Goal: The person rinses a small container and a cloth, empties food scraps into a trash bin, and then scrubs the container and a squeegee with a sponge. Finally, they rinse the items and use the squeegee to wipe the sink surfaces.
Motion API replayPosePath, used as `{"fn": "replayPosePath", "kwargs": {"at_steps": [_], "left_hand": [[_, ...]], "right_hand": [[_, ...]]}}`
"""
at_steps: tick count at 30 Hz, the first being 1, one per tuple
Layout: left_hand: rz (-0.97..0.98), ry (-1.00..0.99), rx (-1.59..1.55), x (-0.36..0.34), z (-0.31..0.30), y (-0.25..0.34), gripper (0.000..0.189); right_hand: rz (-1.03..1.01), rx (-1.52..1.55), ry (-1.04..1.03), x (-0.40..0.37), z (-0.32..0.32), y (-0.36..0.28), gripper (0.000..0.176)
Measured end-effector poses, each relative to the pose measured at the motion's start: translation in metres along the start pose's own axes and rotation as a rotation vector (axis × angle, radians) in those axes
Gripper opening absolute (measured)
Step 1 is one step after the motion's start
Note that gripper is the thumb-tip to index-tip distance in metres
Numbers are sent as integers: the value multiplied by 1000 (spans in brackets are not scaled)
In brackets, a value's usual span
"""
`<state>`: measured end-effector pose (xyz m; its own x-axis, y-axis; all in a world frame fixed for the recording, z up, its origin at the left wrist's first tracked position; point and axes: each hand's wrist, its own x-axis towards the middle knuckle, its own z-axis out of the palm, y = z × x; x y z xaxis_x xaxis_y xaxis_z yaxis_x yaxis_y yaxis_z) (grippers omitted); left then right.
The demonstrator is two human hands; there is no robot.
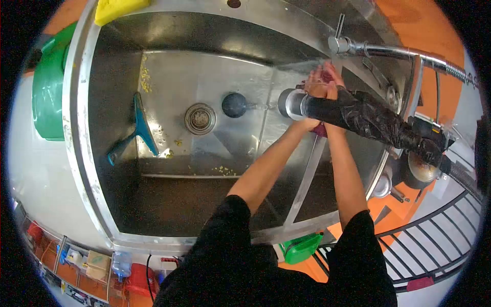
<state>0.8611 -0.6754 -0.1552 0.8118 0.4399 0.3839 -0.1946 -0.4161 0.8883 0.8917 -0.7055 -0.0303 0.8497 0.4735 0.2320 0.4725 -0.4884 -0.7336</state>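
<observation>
My left hand and my right hand are close together over the divider on the sink's right side, partly covered by the black spray hose. Dark red material shows between their fingers, and a similar dark red piece shows by my wrists. It looks like soft cloth, but its kind cannot be made out. The fingers of both hands appear bent around it. Just in front of my hands, the black-wrapped faucet ends in a grey and white spray head pointing left, with water apparently coming from it.
In the steel sink are a drain, a round dark spot, yellow food scraps and a blue squeegee. A yellow sponge lies on the rim. A green bin stands left; a black railing is at lower right.
</observation>
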Motion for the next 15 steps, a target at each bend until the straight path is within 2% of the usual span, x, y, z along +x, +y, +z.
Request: {"fn": "replayPosePath", "kwargs": {"at_steps": [3, 5, 7, 8, 9, 10, 11, 14, 15], "left_hand": [[-100, -134, -160, -42, -9, 21, 61], [-120, -182, -255, -32, -4, 16, 61], [-106, -189, -218, -30, 4, 6, 61], [-128, -206, -194, -47, 7, 5, 62], [-632, -828, -540, -9, -45, 19, 58], [-628, -816, -536, -6, -46, 19, 58], [-511, -603, -492, 0, -46, 21, 56], [-202, -33, -355, -18, -29, 37, 51], [-570, -391, -594, -86, 68, -36, 47]], "right_hand": [[-27, -24, 18, -14, 2, -6, 37], [-80, -63, 41, 2, 3, -4, 37], [-213, -325, 10, -4, 2, 6, 39], [41, -237, 10, -5, 3, -31, 39], [60, -231, -9, -18, 2, -28, 39], [-42, -315, -23, -16, -1, -14, 40], [-154, -397, -30, -5, -1, -5, 41], [-112, -318, 10, 1, 4, -19, 40], [-77, -285, 14, -7, 3, -25, 40]]}}
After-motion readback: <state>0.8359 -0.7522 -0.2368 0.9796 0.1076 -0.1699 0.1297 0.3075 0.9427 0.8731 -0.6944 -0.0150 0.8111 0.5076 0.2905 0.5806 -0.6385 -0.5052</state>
